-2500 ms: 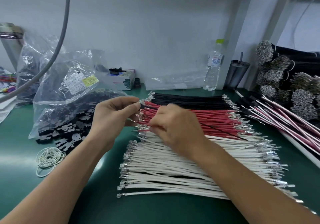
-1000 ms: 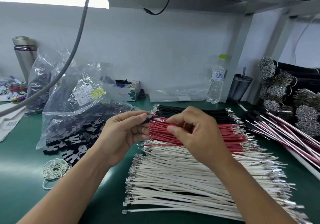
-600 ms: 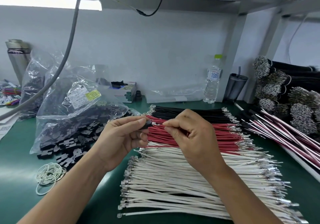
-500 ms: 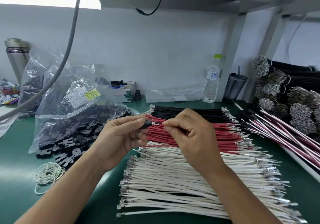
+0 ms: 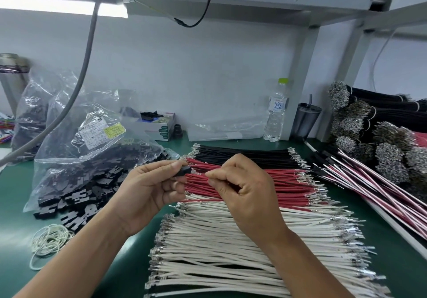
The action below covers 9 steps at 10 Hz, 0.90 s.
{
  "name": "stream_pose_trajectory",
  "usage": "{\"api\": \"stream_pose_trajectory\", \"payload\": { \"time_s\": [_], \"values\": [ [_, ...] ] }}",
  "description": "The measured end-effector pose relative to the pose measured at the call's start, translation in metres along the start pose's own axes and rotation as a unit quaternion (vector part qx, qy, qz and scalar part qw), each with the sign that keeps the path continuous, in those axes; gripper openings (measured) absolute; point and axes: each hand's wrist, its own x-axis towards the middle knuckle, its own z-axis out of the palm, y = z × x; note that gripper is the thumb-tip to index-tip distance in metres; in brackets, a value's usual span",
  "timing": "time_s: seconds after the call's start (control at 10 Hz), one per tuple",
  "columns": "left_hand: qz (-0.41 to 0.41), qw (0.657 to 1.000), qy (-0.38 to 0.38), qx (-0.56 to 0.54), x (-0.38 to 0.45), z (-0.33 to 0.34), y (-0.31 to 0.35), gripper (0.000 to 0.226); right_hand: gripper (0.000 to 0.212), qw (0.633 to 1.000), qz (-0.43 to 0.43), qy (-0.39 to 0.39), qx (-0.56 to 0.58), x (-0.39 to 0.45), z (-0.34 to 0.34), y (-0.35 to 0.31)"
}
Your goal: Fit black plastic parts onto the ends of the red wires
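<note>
My left hand [image 5: 152,189] pinches a small black plastic part [image 5: 184,171] between thumb and forefinger. My right hand [image 5: 245,187] pinches the end of a red wire just right of that part; the wire's metal tip [image 5: 196,172] meets the part's opening. Both hands hover above a row of red wires [image 5: 288,182] lying on the green table. Loose black plastic parts [image 5: 76,202] spill from a clear bag [image 5: 92,150] at the left.
Black wires [image 5: 242,155] lie behind the red row, white wires [image 5: 231,247] in front. Pink and white assembled wires [image 5: 381,191] and bundled wire coils [image 5: 369,136] fill the right side. A water bottle [image 5: 276,113], a dark cup [image 5: 307,120], a small box [image 5: 159,124] and white rubber bands [image 5: 49,242] are also on the table.
My hands rose from the red wire row and came together. The right hand brought the red wire's end up to the black part held in the left hand.
</note>
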Motion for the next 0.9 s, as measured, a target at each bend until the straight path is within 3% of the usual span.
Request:
{"api": "stream_pose_trajectory", "payload": {
  "time_s": [0.2, 0.3, 0.6, 0.7, 0.8, 0.9],
  "values": [
    [0.001, 1.000, -0.006, 0.007, -0.001, 0.003, 0.000, 0.028, 0.008, 0.998, 0.045, 0.022, 0.035, 0.000, 0.001, 0.000],
    [-0.003, 1.000, -0.001, 0.013, -0.001, 0.003, 0.000, 0.027, 0.009, 0.999, 0.025, 0.004, 0.024, -0.001, 0.001, 0.000],
    [-0.033, 0.999, 0.019, 0.037, 0.000, 0.002, -0.002, 0.026, 0.003, 0.982, -0.070, -0.009, -0.174, 0.001, -0.001, -0.003],
    [-0.001, 0.984, 0.054, 0.169, 0.000, 0.002, -0.004, 0.039, 0.005, 0.980, -0.013, -0.051, -0.191, -0.001, -0.002, -0.001],
    [0.076, 0.918, 0.087, 0.379, 0.000, 0.006, -0.011, 0.029, 0.015, 0.963, 0.053, -0.139, -0.226, -0.001, 0.002, 0.002],
    [0.097, 0.849, 0.081, 0.513, -0.003, 0.006, -0.009, 0.049, 0.039, 0.952, 0.083, -0.138, -0.261, -0.005, -0.022, 0.001]
  ]
}}
